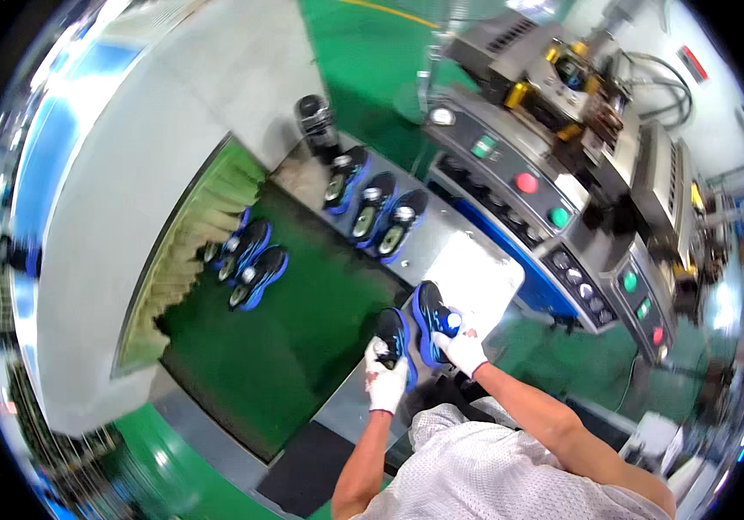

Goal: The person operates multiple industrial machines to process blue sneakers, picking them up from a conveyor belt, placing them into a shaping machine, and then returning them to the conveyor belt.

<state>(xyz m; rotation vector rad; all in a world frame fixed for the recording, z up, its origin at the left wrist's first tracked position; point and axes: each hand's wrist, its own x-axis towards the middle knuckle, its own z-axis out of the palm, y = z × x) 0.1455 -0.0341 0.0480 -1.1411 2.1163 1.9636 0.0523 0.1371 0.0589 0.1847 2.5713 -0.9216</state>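
Both my hands wear white gloves. My left hand [384, 378] is closed around the heel end of a black and blue sneaker [392, 328], whose toe points away from me. Just to its right, my right hand [462, 348] grips a matching sneaker [429, 310] by its collar and side. The pair is held side by side over the near part of the metal ledge [356, 397], beside the green conveyor belt [303, 347]. My fingertips are partly hidden behind the shoes, and I cannot tell whether the soles touch the ledge.
Three similar sneakers [374, 208] stand farther along the ledge, near a dark bottle-like object [316, 120]. More sneakers [259, 276] ride the belt beside the fringed curtain [177, 264] of a white tunnel housing [142, 156]. At right stands a machine with a button panel [511, 169].
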